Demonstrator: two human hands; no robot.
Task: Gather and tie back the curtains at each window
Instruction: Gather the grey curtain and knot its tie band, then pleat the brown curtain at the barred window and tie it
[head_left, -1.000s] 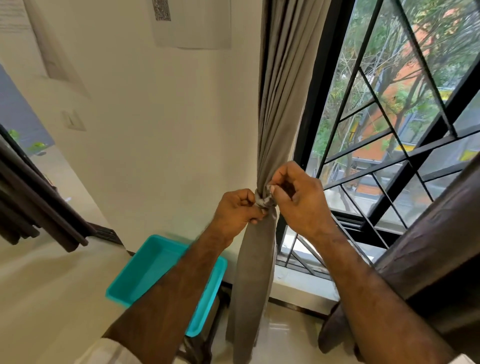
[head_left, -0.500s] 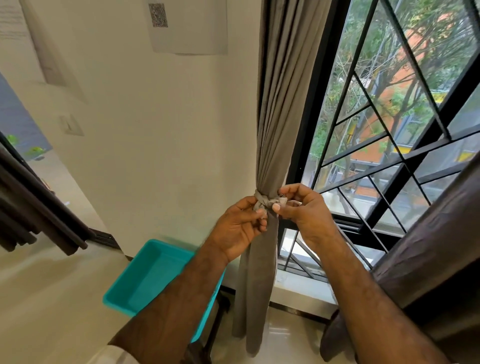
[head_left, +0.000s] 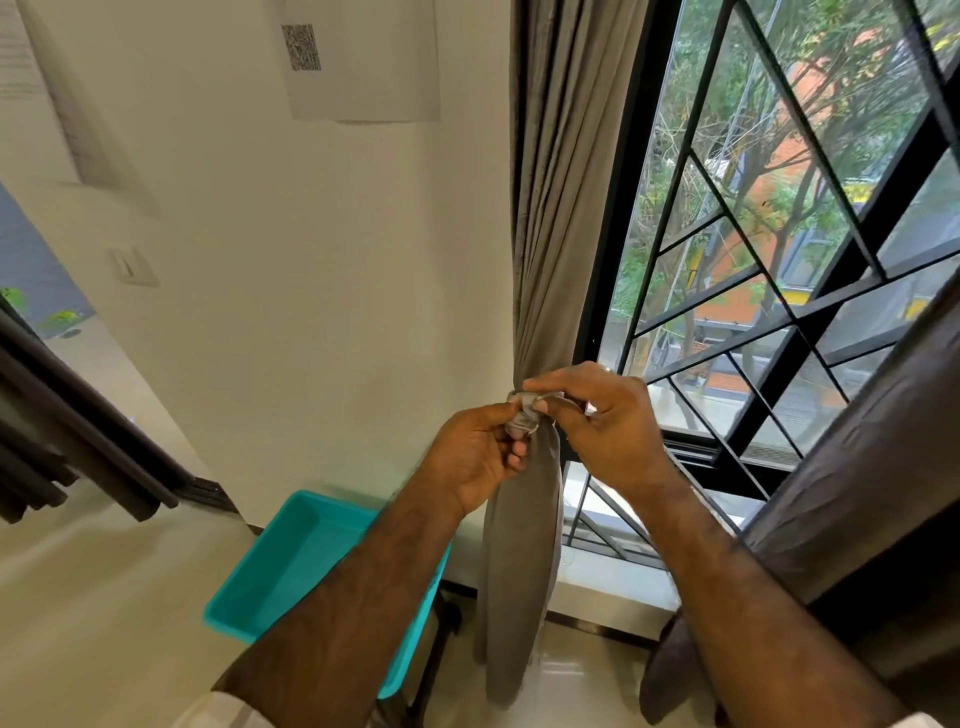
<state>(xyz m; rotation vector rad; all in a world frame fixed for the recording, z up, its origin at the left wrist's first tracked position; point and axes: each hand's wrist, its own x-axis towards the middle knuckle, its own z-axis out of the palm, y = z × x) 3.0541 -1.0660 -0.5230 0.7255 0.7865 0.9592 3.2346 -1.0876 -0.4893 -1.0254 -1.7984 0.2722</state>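
A person's left hand (head_left: 480, 451) and right hand (head_left: 605, 415) meet at a gathered grey curtain (head_left: 558, 218), each with fingers curled and pinching the tie-back knot (head_left: 524, 415) cinched around the fabric. The curtain hangs bunched at the left edge of a black-framed window (head_left: 779, 270), against the cream wall (head_left: 311, 249), its lower end drooping free below the knot. A turquoise tray (head_left: 291, 561) sits low beside it, partly behind the left forearm. A dark brown curtain (head_left: 872, 467) drapes at far right.
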